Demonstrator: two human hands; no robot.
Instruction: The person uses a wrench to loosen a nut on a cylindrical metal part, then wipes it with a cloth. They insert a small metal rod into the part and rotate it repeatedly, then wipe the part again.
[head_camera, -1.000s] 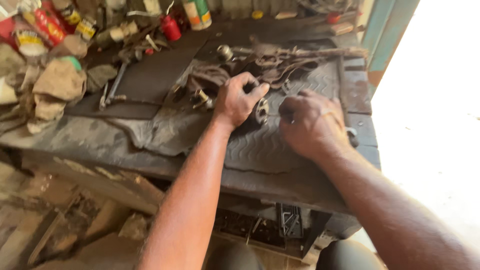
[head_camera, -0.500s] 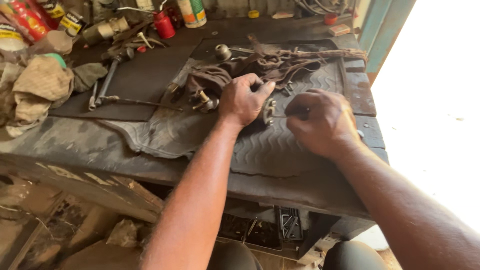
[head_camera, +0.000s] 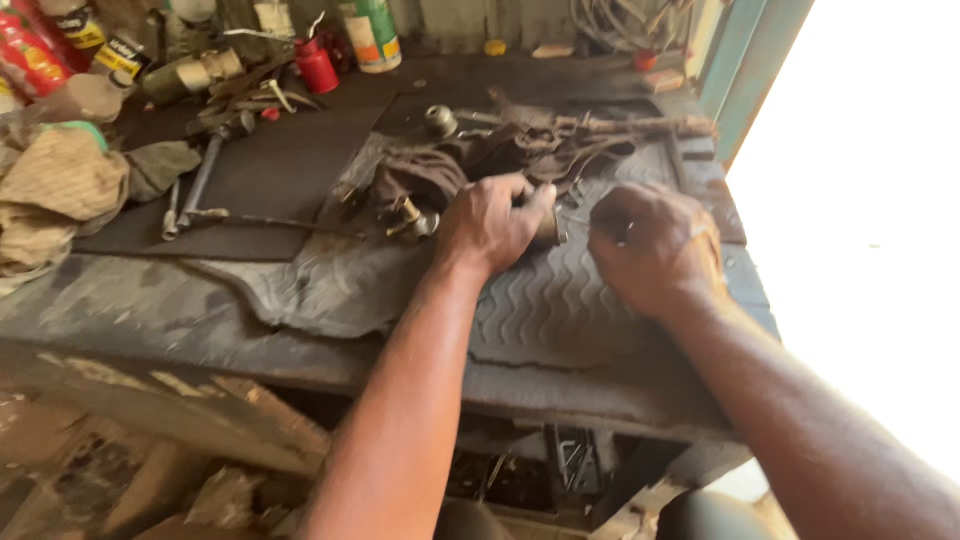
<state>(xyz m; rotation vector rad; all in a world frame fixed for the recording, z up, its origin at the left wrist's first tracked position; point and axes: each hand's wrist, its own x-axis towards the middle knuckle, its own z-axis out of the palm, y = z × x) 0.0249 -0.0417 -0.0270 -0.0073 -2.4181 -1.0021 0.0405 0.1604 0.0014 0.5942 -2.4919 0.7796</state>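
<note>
On the wavy rubber mat (head_camera: 560, 310), the left hand (head_camera: 490, 222) curls around a small metal part (head_camera: 549, 228). Beside it, the right hand (head_camera: 655, 245) is bunched up; I cannot tell what it holds. Far back stand a red can (head_camera: 318, 68) and a green-and-white bottle (head_camera: 372, 34).

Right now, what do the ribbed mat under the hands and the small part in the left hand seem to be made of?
The ribbed mat looks like dark rubber, matte and dusty: wavy moulded ridges and a floppy, curled edge suggest it. The small part, which the left hand grips, looks like metal, dull and grimy, with a faint brassy-grey sheen; the fingers hide most of it, so this is uncertain. The right hand rests beside it.
</note>
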